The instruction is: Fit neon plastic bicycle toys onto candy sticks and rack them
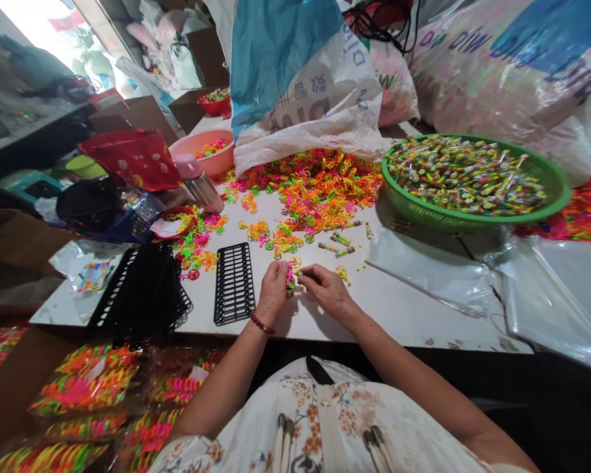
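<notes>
My left hand [274, 290] is closed around a few small bright plastic pieces [290, 281], pink, green and yellow, some with round wheel-like ends. Close beside it, my right hand [329, 293] pinches thumb and forefinger together at the edge of these pieces; what lies between its fingertips is too small to make out. Left of my hands, a black slotted plastic rack [235, 284] lies flat on the white table [369, 315]. Just beyond them are loose yellow and orange pieces [286, 240] and several candy-filled tubes [343, 240].
A big heap of bright pieces [325, 194] spills from a woven sack [305, 79]. At right stands a green basket [473, 218] full of candy tubes, with clear plastic bags [431, 270] before it. Stacked black racks [142, 289], a steel flask [201, 189] and a pink basin [221, 161] are left.
</notes>
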Tool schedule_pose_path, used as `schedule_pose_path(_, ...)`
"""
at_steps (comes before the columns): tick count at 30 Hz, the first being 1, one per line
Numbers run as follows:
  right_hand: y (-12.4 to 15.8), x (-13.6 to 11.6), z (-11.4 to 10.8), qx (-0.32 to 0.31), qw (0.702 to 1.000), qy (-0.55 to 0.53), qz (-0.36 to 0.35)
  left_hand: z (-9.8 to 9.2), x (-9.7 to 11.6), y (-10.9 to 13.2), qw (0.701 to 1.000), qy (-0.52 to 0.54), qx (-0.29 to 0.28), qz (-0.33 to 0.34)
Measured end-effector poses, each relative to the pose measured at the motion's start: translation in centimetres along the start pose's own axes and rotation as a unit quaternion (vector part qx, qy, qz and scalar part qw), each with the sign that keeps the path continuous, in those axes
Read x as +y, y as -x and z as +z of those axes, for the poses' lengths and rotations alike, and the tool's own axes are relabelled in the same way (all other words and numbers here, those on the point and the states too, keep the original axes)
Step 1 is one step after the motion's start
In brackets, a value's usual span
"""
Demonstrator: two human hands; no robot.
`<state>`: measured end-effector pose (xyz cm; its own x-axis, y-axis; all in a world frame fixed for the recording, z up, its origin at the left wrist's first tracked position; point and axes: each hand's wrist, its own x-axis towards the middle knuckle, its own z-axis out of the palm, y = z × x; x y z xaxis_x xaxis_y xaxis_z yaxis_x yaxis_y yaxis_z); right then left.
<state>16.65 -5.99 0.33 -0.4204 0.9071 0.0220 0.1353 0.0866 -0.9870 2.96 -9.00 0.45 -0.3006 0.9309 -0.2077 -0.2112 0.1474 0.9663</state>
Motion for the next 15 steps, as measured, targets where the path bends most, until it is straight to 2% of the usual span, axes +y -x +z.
schedule_pose_path(3,0.1,-0.2,-0.3,-0.023,0.997,-0.056,0.036,-0.2,0.5,0.2,0.993,-0.110,0.021,0.019)
schedule_pose_path(6,0.3,-0.7,-0.5,-0.041,0.990,-0.109,0.082,-0.4,1.2,0.5,0.962,-0.256,0.030,0.085)
schedule_pose_path(8,0.3,-1.0,-0.6,-0.043,0.985,-0.135,0.099,-0.3,1.6,0.7,0.940,-0.317,0.029,0.126)
schedule_pose_path(10,0.3,-1.2,-0.6,-0.036,0.980,-0.161,0.111,-0.1,1.5,0.8,0.936,-0.325,0.025,0.135)
schedule_pose_path(15,0.3,-0.8,-0.6,-0.011,0.987,-0.126,0.097,0.5,0.3,0.7,0.958,-0.272,0.038,0.077)
